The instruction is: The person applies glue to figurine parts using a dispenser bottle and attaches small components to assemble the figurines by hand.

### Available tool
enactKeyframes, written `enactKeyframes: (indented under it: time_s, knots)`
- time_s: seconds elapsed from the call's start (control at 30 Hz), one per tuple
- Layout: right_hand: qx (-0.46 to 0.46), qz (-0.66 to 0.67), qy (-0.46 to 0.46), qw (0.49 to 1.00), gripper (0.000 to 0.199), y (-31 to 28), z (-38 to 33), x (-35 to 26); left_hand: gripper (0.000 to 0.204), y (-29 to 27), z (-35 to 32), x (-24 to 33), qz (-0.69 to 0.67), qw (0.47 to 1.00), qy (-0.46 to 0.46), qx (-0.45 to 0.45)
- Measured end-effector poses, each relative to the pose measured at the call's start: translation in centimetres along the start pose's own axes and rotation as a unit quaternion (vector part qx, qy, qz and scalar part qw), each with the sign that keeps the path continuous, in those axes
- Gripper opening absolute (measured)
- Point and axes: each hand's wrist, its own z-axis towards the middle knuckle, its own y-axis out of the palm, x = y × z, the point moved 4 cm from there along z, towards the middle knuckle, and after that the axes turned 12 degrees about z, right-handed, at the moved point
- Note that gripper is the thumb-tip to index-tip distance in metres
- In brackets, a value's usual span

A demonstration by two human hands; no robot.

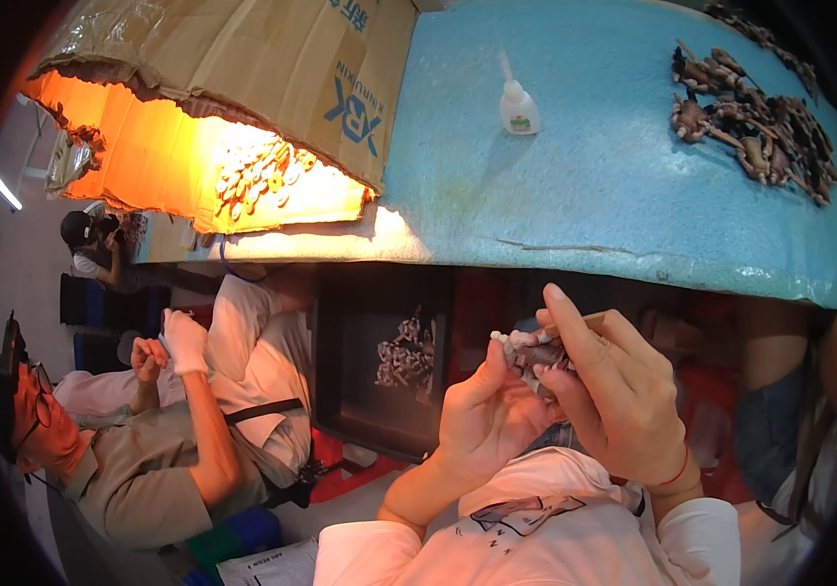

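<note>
In front of my chest, I hold a small figurine [541,355] with a pale end and a grey-brown body. My left hand [496,415] supports it from the left, thumb up against the pale end. My right hand [621,396] pinches it from the right, with the index finger pointing upward. The fingers cover much of the figurine, so its exact shape is hard to make out. Both hands are just off the near edge of the blue-covered table [574,195].
A white squeeze bottle [519,109] stands on the table. Grey-brown figurines [755,137] are heaped at far right. A cardboard box [243,59], lit orange inside, holds small parts [257,176]. Below the edge is a black tray [340,391] with figurines. Co-workers sit left and right.
</note>
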Motion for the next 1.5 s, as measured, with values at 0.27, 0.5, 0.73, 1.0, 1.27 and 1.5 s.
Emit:
enactKeyframes:
  time_s: [0.27, 0.5, 0.73, 1.0, 1.27, 1.5]
  knots:
    - [-0.03, -0.023, 0.026, 0.999, 0.039, 0.0, 0.8, 0.2, 0.041, -0.5, 0.3, -0.1, -0.017, 0.999, -0.02, 0.033]
    - [-0.05, 0.004, 0.031, 0.998, 0.039, -0.5, 0.2, 0.4, 0.053, -0.1, 0.4, 0.0, 0.107, 0.989, 0.1, -0.008]
    - [0.046, 0.218, 0.125, 0.967, 0.06, -0.9, -1.0, 0.9, 0.054, 0.6, -0.9, 1.4, 0.513, 0.824, 0.219, 0.107]
    - [0.022, 0.445, 0.195, 0.873, 0.054, 0.7, -0.8, 0.9, 0.044, 2.3, -1.8, 2.9, 0.706, 0.614, 0.348, 0.066]
    - [-0.017, 0.51, 0.2, 0.836, 0.05, 2.0, -0.7, 0.9, 0.04, 2.9, -2.5, 3.2, 0.784, 0.469, 0.404, 0.048]
    - [-0.029, 0.453, 0.176, 0.873, 0.047, 2.3, -0.1, 1.0, 0.039, 3.4, -2.9, 3.3, 0.804, 0.43, 0.408, 0.047]
